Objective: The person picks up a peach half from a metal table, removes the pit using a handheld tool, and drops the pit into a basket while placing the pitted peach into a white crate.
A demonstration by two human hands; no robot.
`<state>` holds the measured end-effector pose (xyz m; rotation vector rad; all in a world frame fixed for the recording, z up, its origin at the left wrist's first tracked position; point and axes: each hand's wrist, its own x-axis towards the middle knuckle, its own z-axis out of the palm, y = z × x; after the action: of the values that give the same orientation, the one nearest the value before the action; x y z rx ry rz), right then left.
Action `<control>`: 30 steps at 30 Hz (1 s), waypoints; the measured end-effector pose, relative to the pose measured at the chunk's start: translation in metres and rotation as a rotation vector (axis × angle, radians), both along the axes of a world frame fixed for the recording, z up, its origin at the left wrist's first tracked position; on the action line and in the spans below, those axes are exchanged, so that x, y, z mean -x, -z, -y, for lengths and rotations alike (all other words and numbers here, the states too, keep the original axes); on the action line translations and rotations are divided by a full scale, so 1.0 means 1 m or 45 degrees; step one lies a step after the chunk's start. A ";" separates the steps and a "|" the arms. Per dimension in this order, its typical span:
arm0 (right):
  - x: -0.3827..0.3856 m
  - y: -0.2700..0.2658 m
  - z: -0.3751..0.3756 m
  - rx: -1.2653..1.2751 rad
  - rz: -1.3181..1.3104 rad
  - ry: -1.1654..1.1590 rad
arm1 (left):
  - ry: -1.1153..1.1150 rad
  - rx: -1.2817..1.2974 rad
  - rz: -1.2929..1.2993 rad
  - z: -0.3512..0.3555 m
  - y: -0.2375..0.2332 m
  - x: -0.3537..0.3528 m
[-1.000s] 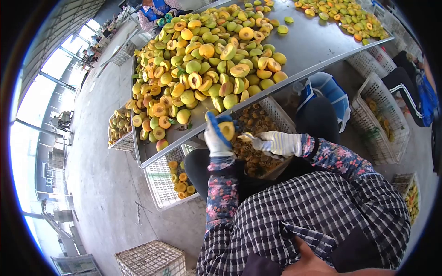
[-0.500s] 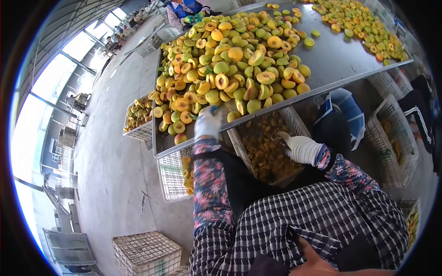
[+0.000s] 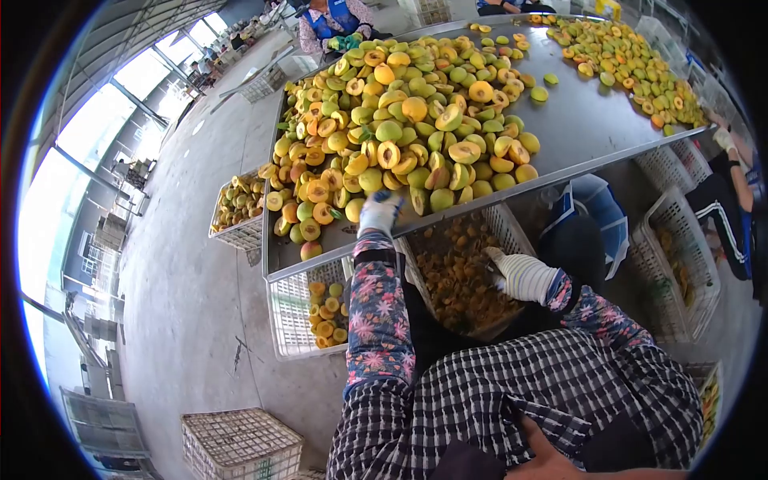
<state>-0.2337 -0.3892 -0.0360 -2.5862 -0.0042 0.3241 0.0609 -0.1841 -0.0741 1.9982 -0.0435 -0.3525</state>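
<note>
My left hand (image 3: 380, 211), in a white glove with blue at the fingertips, reaches to the near edge of a metal table (image 3: 592, 112). Its blurred fingers are right at a heap of yellow-green peaches (image 3: 400, 112), many cut in half with brown hollows showing. My right hand (image 3: 525, 275), in a striped glove, is closed above a crate (image 3: 513, 228) of brown peach pits (image 3: 460, 268). A small dark thing shows at its fingers; I cannot tell what it is.
Below the table's left corner stands a white crate (image 3: 290, 324) with peach halves; another filled crate (image 3: 240, 232) is behind it. At right are a blue container (image 3: 600, 208) and a long crate (image 3: 700, 280). A person (image 3: 336, 28) in a blue vest works across the table.
My left hand has shifted slightly right along the table edge. My right hand stays over the pits, its fingers turned a little. The view has tilted, showing more of the people around the table.
</note>
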 end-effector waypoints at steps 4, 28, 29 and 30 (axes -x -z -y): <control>-0.002 -0.013 -0.004 -0.178 0.145 0.010 | -0.140 1.395 -0.294 -0.026 -0.047 0.046; -0.039 -0.002 -0.041 0.128 0.567 -0.045 | 0.189 0.956 0.182 0.035 -0.017 0.174; -0.040 -0.006 -0.040 0.127 0.498 -0.049 | 0.209 1.016 0.073 0.033 -0.013 0.170; -0.040 -0.012 -0.039 0.126 0.429 -0.050 | 0.232 1.074 -0.039 0.031 -0.005 0.164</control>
<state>-0.1939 -0.3502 -0.0244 -2.7107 -0.1635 -0.1032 -0.1035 -0.2151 -0.0695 1.1549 -0.3051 -0.3967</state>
